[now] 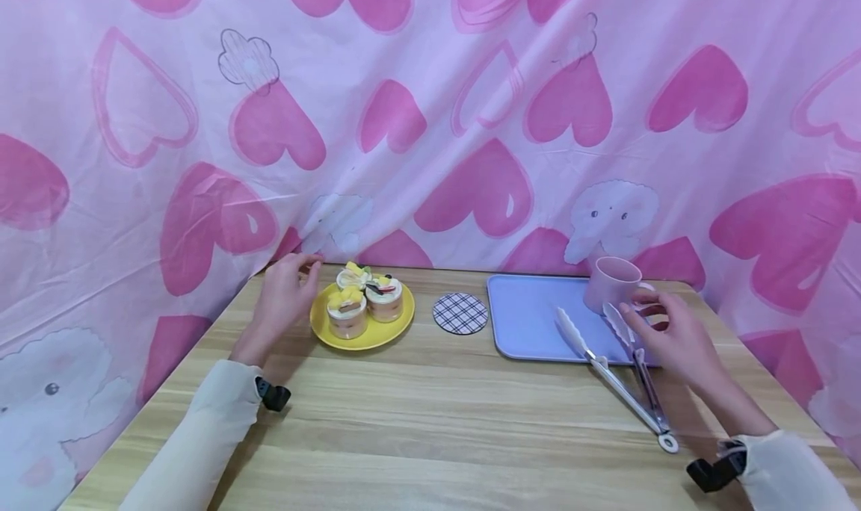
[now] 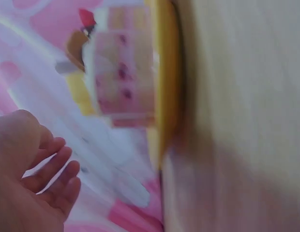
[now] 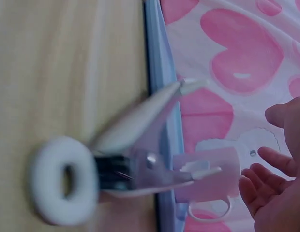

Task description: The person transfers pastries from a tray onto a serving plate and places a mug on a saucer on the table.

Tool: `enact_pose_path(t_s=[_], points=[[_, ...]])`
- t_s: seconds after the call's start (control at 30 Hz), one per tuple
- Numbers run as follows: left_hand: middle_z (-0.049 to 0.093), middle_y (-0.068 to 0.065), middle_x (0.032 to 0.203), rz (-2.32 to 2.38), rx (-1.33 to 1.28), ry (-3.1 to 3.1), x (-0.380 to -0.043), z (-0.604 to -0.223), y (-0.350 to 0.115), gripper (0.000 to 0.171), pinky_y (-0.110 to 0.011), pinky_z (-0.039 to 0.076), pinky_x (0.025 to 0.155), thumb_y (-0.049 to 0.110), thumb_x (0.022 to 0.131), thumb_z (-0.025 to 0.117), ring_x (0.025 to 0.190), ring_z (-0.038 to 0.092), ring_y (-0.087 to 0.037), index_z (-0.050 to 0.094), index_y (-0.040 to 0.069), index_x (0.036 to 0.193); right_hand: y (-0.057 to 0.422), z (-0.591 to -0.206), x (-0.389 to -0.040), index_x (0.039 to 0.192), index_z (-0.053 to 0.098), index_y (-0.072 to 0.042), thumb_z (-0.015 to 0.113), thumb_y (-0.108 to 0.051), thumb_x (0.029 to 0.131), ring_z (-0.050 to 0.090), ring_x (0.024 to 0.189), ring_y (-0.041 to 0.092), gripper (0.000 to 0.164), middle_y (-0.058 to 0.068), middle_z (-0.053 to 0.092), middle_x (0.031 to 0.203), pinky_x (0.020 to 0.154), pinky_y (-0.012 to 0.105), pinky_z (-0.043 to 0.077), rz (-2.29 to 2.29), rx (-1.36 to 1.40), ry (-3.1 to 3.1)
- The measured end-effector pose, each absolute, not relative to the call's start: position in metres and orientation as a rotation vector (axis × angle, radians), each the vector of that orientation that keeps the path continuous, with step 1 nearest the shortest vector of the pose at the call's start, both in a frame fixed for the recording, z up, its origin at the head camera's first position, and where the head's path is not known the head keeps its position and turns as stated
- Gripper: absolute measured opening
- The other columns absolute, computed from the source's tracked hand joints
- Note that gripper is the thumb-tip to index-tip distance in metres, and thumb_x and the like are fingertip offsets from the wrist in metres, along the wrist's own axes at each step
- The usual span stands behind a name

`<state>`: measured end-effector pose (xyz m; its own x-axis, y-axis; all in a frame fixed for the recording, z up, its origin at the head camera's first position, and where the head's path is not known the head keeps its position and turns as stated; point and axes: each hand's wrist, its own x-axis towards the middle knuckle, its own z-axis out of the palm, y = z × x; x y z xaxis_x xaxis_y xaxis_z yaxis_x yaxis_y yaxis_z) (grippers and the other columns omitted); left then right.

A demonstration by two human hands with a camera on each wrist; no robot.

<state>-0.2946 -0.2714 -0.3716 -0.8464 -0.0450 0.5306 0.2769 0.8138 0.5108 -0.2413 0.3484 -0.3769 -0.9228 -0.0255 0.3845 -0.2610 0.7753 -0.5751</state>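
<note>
My left hand [image 1: 288,290] hovers at the left side of a yellow plate [image 1: 380,341], its fingers loosely bent with nothing in them. On that plate stand 3 small layered cakes in clear cups, the front one a cake cup [image 1: 347,323] with yellow pieces on top. Over at the right, my right hand [image 1: 676,335] is beside a pink mug [image 1: 610,283], fingers spread near its handle and holding nothing. The mug stands on a blue tray [image 1: 531,332]. Metal tongs [image 1: 622,391] lie spread with their white tips over the tray and their ring end on the table.
Between plate and tray lies a round checked coaster [image 1: 460,314]. The wooden table [image 1: 403,436] runs back to a pink heart-patterned curtain [image 1: 430,122], which hangs close behind the tray and plate.
</note>
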Motion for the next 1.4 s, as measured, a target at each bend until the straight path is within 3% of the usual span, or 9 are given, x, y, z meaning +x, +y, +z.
enact_pose_path(t_s=[0.2, 0.37, 0.53, 0.63, 0.7, 0.87, 1.0, 1.1, 1.4], points=[[0.077, -0.017, 0.117, -0.872, -0.324, -2.361, -0.288, -0.354, -0.241, 0.024, -0.053, 0.064, 0.095, 0.01, 0.105, 0.065, 0.107, 0.072, -0.032, 0.076, 0.001, 0.125, 0.356, -0.369, -0.263, 0.141, 0.061, 0.004, 0.068, -0.036, 0.107, 0.06, 0.115, 0.041, 0.053, 0.027, 0.06, 0.134, 0.071, 0.0, 0.043, 0.87, 0.193, -2.596], [0.078, -0.015, 0.121, -0.899, -0.441, -2.39, -0.282, -0.347, -0.214, 0.024, -0.052, 0.065, 0.096, 0.012, 0.105, 0.066, 0.112, 0.073, -0.031, 0.075, 0.003, 0.126, 0.361, -0.365, -0.281, 0.145, 0.056, 0.007, 0.066, -0.038, 0.107, 0.06, 0.116, 0.048, 0.06, 0.032, 0.054, 0.14, 0.067, 0.009, 0.048, 0.84, 0.154, -2.657], [0.078, -0.013, 0.124, -0.921, -0.589, -2.397, -0.279, -0.346, -0.193, 0.023, -0.049, 0.066, 0.096, 0.01, 0.105, 0.067, 0.117, 0.073, -0.029, 0.075, 0.004, 0.126, 0.365, -0.366, -0.297, 0.15, 0.05, 0.009, 0.064, -0.041, 0.107, 0.057, 0.123, 0.054, 0.067, 0.036, 0.049, 0.145, 0.08, 0.043, 0.062, 0.781, 0.146, -2.717], [0.078, -0.014, 0.123, -0.94, -0.664, -2.387, -0.278, -0.347, -0.182, 0.024, -0.046, 0.067, 0.092, 0.008, 0.104, 0.067, 0.115, 0.074, -0.029, 0.074, 0.002, 0.126, 0.368, -0.368, -0.304, 0.154, 0.045, 0.01, 0.06, -0.044, 0.109, 0.055, 0.125, 0.056, 0.072, 0.038, 0.047, 0.147, 0.091, 0.067, 0.058, 0.794, 0.129, -2.742], [0.077, -0.015, 0.123, -0.949, -0.686, -2.395, -0.278, -0.349, -0.175, 0.024, -0.042, 0.068, 0.091, 0.007, 0.104, 0.067, 0.114, 0.074, -0.028, 0.074, 0.002, 0.126, 0.37, -0.369, -0.309, 0.157, 0.041, 0.01, 0.055, -0.047, 0.11, 0.054, 0.126, 0.058, 0.075, 0.039, 0.045, 0.148, 0.096, 0.072, 0.055, 0.81, 0.113, -2.758], [0.075, -0.013, 0.127, -0.974, -0.68, -2.48, -0.275, -0.356, -0.158, 0.028, -0.035, 0.067, 0.093, 0.006, 0.103, 0.067, 0.117, 0.074, -0.025, 0.072, 0.004, 0.131, 0.373, -0.371, -0.32, 0.159, 0.037, 0.011, 0.045, -0.051, 0.113, 0.051, 0.13, 0.062, 0.078, 0.041, 0.043, 0.151, 0.101, 0.075, 0.053, 0.866, 0.082, -2.778], [0.074, -0.012, 0.127, -0.945, -0.697, -2.541, -0.275, -0.361, -0.143, 0.03, -0.033, 0.066, 0.094, 0.006, 0.103, 0.068, 0.116, 0.074, -0.022, 0.07, 0.006, 0.133, 0.375, -0.373, -0.327, 0.155, 0.041, 0.014, 0.04, -0.043, 0.115, 0.063, 0.118, 0.055, 0.069, 0.04, 0.051, 0.143, 0.083, 0.038, 0.066, 0.934, 0.088, -2.732], [0.074, -0.013, 0.129, -0.918, -0.727, -2.589, -0.277, -0.366, -0.133, 0.034, -0.034, 0.066, 0.096, 0.006, 0.103, 0.069, 0.114, 0.075, -0.023, 0.067, 0.005, 0.137, 0.374, -0.374, -0.327, 0.155, 0.04, 0.013, 0.038, -0.04, 0.115, 0.066, 0.112, 0.049, 0.066, 0.038, 0.053, 0.141, 0.069, 0.019, 0.056, 0.969, 0.039, -2.728], [0.071, -0.024, 0.13, -0.906, -0.899, -2.709, -0.299, -0.393, -0.111, 0.042, -0.041, 0.065, 0.096, 0.009, 0.101, 0.065, 0.114, 0.072, -0.031, 0.061, -0.006, 0.14, 0.371, -0.377, -0.322, 0.161, 0.034, 0.009, 0.039, -0.056, 0.111, 0.051, 0.124, 0.049, 0.082, 0.035, 0.051, 0.145, 0.098, 0.061, 0.052, 1.044, -0.177, -2.727]])
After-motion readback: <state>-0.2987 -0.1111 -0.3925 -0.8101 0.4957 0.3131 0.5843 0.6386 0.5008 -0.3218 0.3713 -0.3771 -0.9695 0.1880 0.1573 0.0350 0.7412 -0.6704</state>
